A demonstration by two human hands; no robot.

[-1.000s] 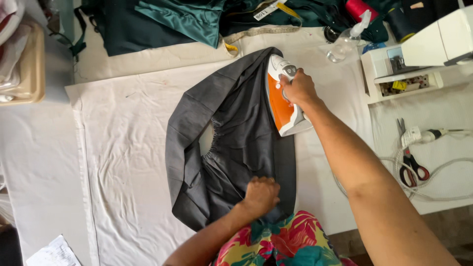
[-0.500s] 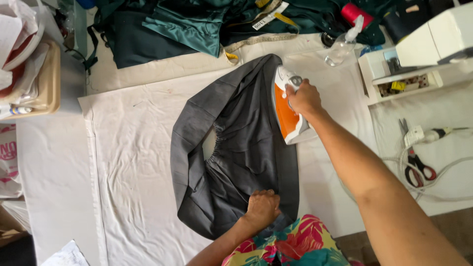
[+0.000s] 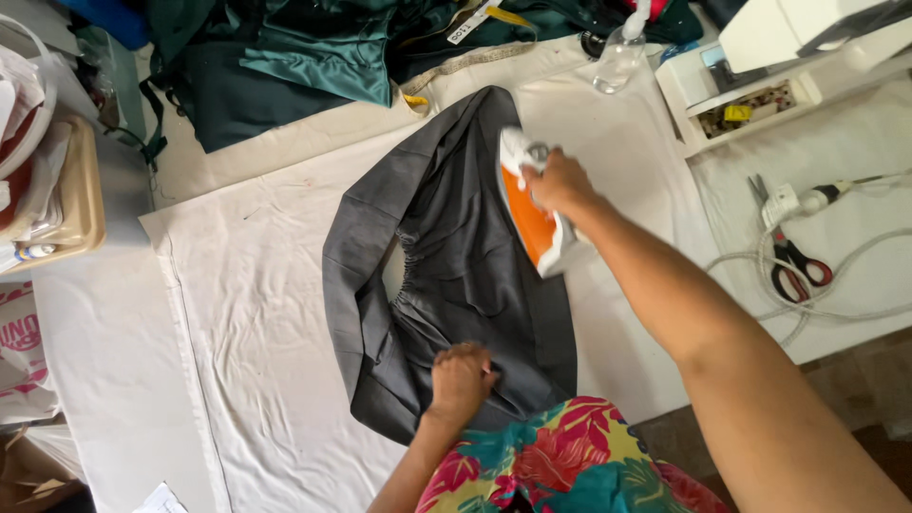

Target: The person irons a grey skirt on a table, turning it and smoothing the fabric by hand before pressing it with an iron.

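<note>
A dark grey garment (image 3: pixel 446 275) lies curved on a white cloth (image 3: pixel 256 313) spread over the table. My right hand (image 3: pixel 560 185) grips the handle of an orange and white iron (image 3: pixel 530 214), which rests on the garment's right edge. My left hand (image 3: pixel 461 380) is closed on the garment's near end, pinning it down close to my body. A gathered seam shows at the garment's inner curve.
Green satin and dark fabrics (image 3: pixel 313 57) are piled at the back. A clear spray bottle (image 3: pixel 619 52) stands beside them. Red-handled scissors (image 3: pixel 793 271) and a white cable (image 3: pixel 817 204) lie at right. A white sewing machine (image 3: pixel 798 33) and a tray (image 3: pixel 746 104) sit back right. A tan tray (image 3: pixel 71 204) is at left.
The view has shifted, so everything sits lower and further right in the picture. My right hand still holds the iron on the garment's right edge. My left hand keeps its grip.
</note>
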